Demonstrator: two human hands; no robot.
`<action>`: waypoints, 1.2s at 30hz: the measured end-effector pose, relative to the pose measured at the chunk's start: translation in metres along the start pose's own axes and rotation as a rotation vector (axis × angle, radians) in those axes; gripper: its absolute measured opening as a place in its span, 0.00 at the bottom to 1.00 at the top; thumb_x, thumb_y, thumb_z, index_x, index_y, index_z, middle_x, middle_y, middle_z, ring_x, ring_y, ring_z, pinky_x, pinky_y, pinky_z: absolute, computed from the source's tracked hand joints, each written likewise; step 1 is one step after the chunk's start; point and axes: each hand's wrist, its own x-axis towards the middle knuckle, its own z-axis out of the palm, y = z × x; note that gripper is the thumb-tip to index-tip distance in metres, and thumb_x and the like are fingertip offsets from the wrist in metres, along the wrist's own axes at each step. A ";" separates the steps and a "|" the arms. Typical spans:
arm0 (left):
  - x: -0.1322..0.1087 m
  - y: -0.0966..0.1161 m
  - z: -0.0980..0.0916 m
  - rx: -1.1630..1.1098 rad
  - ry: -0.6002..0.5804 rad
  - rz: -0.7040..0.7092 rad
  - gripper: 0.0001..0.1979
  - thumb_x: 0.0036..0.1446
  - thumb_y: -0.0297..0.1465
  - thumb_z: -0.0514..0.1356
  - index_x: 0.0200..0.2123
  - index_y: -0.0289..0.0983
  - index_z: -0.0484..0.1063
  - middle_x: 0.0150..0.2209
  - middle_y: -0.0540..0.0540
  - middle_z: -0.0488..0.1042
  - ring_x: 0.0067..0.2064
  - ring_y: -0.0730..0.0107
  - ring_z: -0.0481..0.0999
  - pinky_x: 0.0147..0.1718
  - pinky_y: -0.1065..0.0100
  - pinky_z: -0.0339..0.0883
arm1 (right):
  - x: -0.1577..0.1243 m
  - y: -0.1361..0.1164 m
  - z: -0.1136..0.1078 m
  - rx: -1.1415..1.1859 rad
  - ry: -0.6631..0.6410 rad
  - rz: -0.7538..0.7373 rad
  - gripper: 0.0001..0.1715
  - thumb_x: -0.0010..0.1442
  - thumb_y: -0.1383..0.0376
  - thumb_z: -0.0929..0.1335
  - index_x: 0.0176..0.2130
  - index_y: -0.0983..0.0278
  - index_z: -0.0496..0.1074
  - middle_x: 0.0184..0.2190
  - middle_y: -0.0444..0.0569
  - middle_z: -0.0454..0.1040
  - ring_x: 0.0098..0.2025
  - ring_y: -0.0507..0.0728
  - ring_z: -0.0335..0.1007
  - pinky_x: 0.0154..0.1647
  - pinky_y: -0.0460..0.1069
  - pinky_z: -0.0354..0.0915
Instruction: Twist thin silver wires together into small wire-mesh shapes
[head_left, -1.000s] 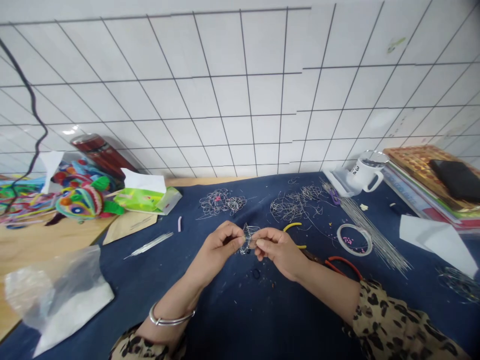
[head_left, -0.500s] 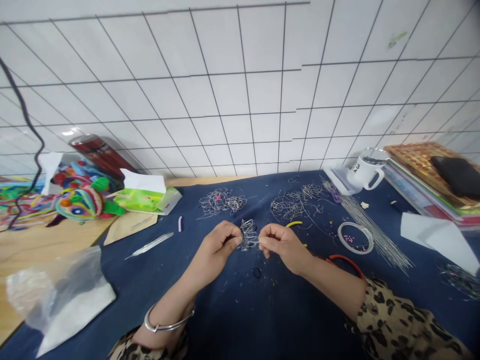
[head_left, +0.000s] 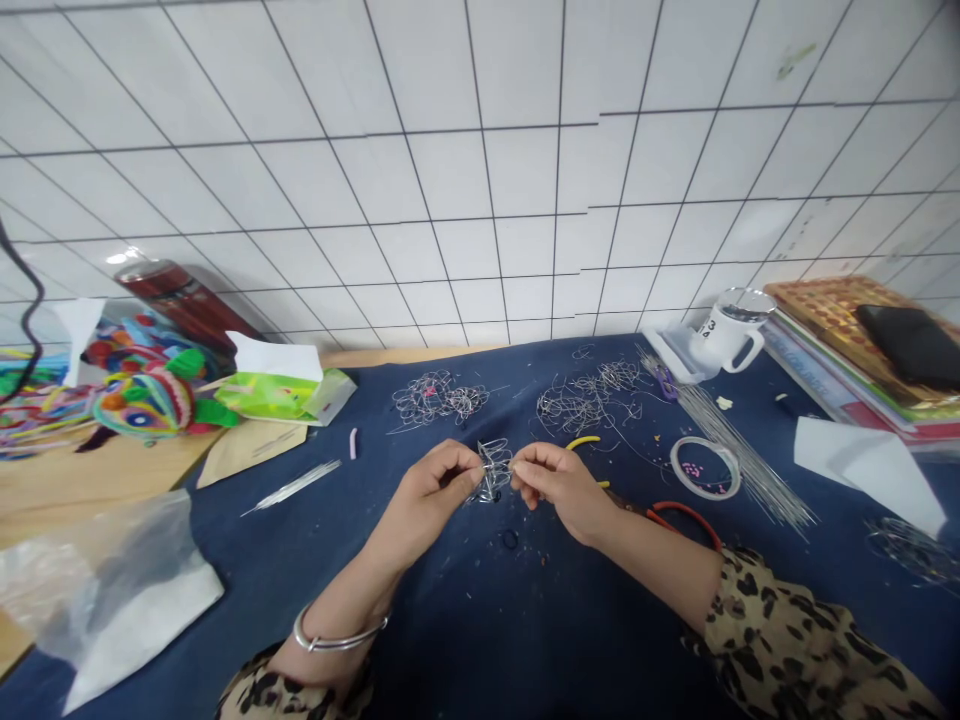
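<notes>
Past the near edge of the worktop [head_left: 450,650], a black loop [head_left: 504,541] lies on the blue cloth, its position unchanged. Just beyond it, between my hands, is the wire piece [head_left: 495,470], roughly midway between the worktop's left and right edges. I cannot tell whether it clears the cloth.

My left hand [head_left: 424,505] pinches the left side of the piece between thumb and forefinger; this hold is unchanged. My right hand [head_left: 566,490] has shifted: half a second ago it stands farther right, with strands stretched across the gap; now it is closer in, at the right side of the piece. Its thumb and forefinger are together, apparently on a strand too fine to confirm.

In my judgement, the left hand acts as the clamp and the right hand adjusts the loops.

Toward the right edge, the red-handled tool [head_left: 684,506] lies partly behind my right wrist. Nearer the far edge rest the left wire tangle [head_left: 431,400] and the right wire tangle [head_left: 574,408].
</notes>
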 end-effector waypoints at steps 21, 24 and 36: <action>-0.005 0.000 0.028 0.178 0.292 0.083 0.07 0.56 0.28 0.53 0.26 0.37 0.65 0.28 0.50 0.63 0.31 0.69 0.64 0.32 0.68 0.58 | -0.004 -0.003 0.014 -0.598 0.047 -0.196 0.06 0.51 0.70 0.64 0.23 0.65 0.67 0.20 0.40 0.63 0.24 0.49 0.57 0.26 0.44 0.54; -0.005 -0.002 0.035 0.175 0.319 0.089 0.06 0.56 0.27 0.53 0.27 0.38 0.65 0.29 0.50 0.64 0.32 0.69 0.65 0.33 0.68 0.58 | -0.004 0.003 0.015 -0.689 -0.017 -0.225 0.06 0.47 0.73 0.63 0.22 0.65 0.66 0.20 0.40 0.64 0.25 0.49 0.59 0.27 0.44 0.55; 0.000 -0.011 0.034 -0.080 0.233 -0.051 0.08 0.56 0.33 0.55 0.28 0.36 0.67 0.27 0.51 0.64 0.31 0.71 0.64 0.31 0.71 0.58 | -0.003 0.010 0.012 -0.755 0.099 -0.271 0.04 0.49 0.69 0.67 0.30 0.62 0.67 0.26 0.43 0.68 0.29 0.52 0.62 0.31 0.46 0.57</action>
